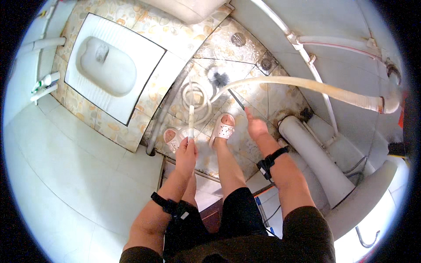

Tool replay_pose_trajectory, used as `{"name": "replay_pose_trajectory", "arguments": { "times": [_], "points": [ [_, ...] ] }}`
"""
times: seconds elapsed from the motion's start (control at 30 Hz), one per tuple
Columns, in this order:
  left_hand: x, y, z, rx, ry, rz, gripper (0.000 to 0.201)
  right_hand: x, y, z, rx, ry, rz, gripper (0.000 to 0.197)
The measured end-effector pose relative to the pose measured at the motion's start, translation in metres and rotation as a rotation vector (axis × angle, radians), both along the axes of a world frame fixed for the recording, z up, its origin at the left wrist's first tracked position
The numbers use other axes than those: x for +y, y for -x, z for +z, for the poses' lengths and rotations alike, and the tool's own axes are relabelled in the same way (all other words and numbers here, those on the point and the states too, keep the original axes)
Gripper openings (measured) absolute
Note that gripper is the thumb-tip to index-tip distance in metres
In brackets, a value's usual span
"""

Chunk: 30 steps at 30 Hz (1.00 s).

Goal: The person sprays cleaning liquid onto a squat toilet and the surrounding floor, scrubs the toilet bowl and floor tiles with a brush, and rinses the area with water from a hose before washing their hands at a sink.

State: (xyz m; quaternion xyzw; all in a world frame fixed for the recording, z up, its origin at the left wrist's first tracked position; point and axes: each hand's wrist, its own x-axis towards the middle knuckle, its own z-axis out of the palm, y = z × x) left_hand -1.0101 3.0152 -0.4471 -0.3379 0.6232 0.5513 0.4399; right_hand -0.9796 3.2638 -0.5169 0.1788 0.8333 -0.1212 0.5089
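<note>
Both hands full over the tiles [258, 98]
Left hand [186, 154] clutching a white tube [191, 120], right hand [257, 128] gripping a brush [237, 99].

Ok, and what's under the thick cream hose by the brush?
The brush handle in your right hand runs beneath the hose toward the dark bristles, with patterned floor tiles on both sides. The stretch of handle and tile directly covered is hidden.
</note>
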Motion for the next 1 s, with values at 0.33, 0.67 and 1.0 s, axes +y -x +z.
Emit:
{"name": "replay_pose_trajectory", "arguments": {
  "times": [0.33, 0.67, 1.0],
  "points": [
    [0.026, -0.011, 0.005, -0.041, -0.052, 0.048, 0.015, 0.073, 0.029, -0.012, 0.028, -0.254, -0.146, 0.045],
    [0.044, 0.002, 0.049, 0.188, -0.149, -0.604, 0.023, 0.068, -0.103, 0.061, -0.078, -0.182, -0.514, 0.030],
    [0.061, 0.027, 0.127, 0.114, -0.033, -0.327, 0.035, 0.054, -0.069, 0.223, 0.257, 0.235, -1.889, 0.020]
  ]
}}
